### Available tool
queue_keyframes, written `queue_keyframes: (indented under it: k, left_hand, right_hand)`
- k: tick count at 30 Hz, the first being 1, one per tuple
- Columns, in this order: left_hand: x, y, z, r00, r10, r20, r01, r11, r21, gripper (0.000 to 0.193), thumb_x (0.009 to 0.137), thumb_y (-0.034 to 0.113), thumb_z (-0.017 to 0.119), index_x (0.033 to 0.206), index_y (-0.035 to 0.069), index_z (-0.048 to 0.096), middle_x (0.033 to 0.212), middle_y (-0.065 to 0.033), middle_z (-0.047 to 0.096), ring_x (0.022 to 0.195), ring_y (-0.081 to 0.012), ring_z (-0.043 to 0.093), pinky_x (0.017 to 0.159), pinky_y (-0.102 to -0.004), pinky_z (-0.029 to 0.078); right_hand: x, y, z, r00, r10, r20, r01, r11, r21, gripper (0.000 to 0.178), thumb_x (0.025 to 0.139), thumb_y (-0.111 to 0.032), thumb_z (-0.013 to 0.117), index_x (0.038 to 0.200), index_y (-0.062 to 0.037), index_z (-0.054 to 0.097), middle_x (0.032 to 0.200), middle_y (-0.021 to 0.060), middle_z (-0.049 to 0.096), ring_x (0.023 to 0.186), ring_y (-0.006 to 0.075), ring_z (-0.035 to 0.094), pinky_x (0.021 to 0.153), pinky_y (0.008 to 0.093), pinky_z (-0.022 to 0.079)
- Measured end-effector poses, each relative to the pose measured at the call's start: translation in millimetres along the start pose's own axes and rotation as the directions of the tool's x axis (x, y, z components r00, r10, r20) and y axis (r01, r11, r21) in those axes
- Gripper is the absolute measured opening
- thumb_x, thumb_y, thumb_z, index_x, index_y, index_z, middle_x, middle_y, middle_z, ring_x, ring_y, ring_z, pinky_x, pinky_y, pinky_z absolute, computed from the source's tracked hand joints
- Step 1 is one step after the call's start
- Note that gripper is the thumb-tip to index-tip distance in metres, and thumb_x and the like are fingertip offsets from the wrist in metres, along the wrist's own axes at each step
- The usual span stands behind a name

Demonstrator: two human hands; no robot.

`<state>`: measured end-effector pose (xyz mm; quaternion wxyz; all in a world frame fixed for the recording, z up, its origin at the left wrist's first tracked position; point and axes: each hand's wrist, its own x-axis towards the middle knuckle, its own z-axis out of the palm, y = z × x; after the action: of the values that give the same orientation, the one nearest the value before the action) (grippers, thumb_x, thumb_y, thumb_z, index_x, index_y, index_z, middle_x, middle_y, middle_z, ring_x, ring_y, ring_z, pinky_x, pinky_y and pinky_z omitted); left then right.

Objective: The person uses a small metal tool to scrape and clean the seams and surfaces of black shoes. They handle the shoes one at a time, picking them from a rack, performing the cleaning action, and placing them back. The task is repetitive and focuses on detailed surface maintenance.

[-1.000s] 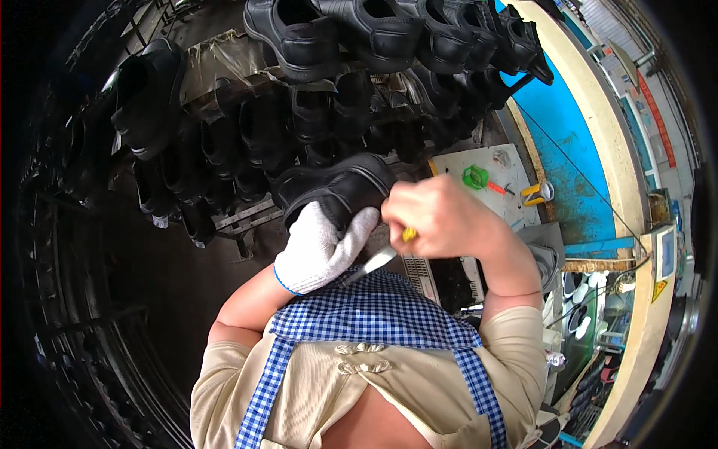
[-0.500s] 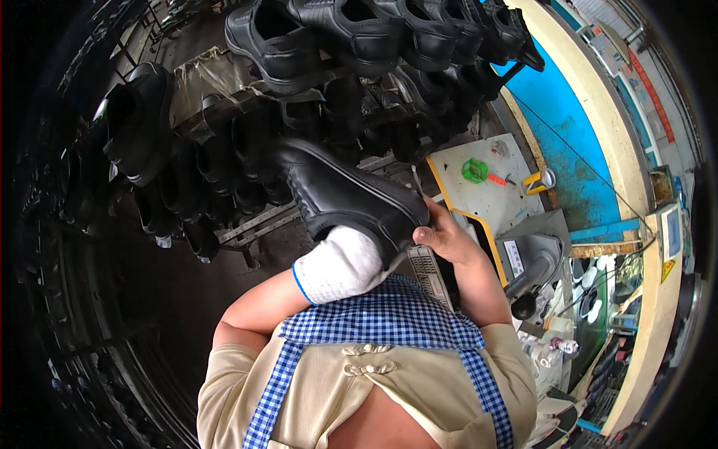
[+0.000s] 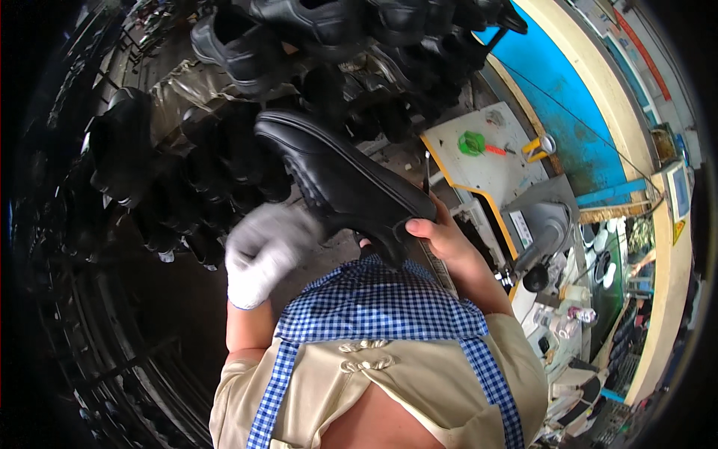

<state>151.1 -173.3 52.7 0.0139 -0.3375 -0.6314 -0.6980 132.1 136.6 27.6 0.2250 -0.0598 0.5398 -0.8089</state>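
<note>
My right hand (image 3: 440, 236), bare, grips the heel end of a black leather shoe (image 3: 336, 176) and holds it out with the toe pointing up and left. A thin metal tool (image 3: 426, 176) sticks up beside that hand. My left hand (image 3: 262, 251) wears a white glove; it is blurred, just left of and below the shoe's sole, and holds nothing that I can see. Whether it touches the sole I cannot tell. My blue-checked apron (image 3: 381, 307) fills the lower middle.
A rack with several black shoes (image 3: 247, 45) stands ahead and to the left. On the right is a white worktable (image 3: 486, 153) with a yellow edge, a green round object (image 3: 471, 142) on it, and a grey machine (image 3: 542, 228). A blue wall (image 3: 576, 97) is beyond.
The shoe has swung out from close against my hands to stretched up and left, held by the right hand. The gloved left hand has come off it and dropped left.
</note>
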Motion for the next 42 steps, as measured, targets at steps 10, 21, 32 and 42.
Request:
queue_keyframes:
  k: [10,21,32,42]
  left_hand:
    - [45.1,-13.3,4.7,0.643,-0.207,-0.738,-0.034,0.954,-0.298,0.057,0.083,0.011,0.076,0.133,0.002,0.052,0.125,-0.0093,0.060,0.114,-0.0192,0.057,0.104,-0.0349,0.044]
    - [72.0,19.6,12.4,0.964,-0.225,-0.140,0.243,0.961,0.132,0.060,0.069,0.025,0.090,0.118,-0.002,0.065,0.108,-0.0103,0.068,0.101,-0.0193,0.066,0.092,-0.0324,0.052]
    - [88.1,-2.1,31.7,0.989,-0.136,0.062,0.105,0.925,0.366,0.058,0.072,0.036,0.082,0.116,0.001,0.066,0.106,-0.0172,0.068,0.097,-0.0331,0.068,0.088,-0.0389,0.053]
    - [91.5,-19.6,38.8,0.974,-0.210,0.084,0.198,0.972,0.130,0.059,0.071,0.030,0.086,0.117,-0.001,0.066,0.107,-0.0131,0.071,0.098,-0.0230,0.068,0.091,-0.0350,0.052]
  right_hand:
    - [19.0,71.6,-59.3,0.961,0.276,-0.011,-0.276,0.959,-0.064,0.046,0.094,-0.030,0.068,0.130,-0.0036,0.059,0.102,0.0066,0.069,0.087,0.0127,0.065,0.074,0.0245,0.052]
    - [50.1,-107.4,62.3,0.485,-0.478,0.732,0.795,-0.107,-0.597,0.032,0.070,0.000,0.080,0.101,-0.0052,0.073,0.083,0.0056,0.066,0.060,0.0160,0.064,0.046,0.0277,0.048]
    - [39.4,-145.4,71.7,0.685,0.148,0.714,0.709,-0.363,-0.605,0.025,0.068,-0.010,0.076,0.078,-0.0039,0.054,0.077,0.0069,0.053,0.062,0.0230,0.062,0.053,0.0350,0.050]
    - [47.3,-134.4,36.7,0.716,-0.022,0.698,0.698,0.020,-0.716,0.018,0.065,-0.006,0.068,0.072,-0.0051,0.052,0.070,0.0078,0.058,0.059,0.0274,0.062,0.052,0.0352,0.048]
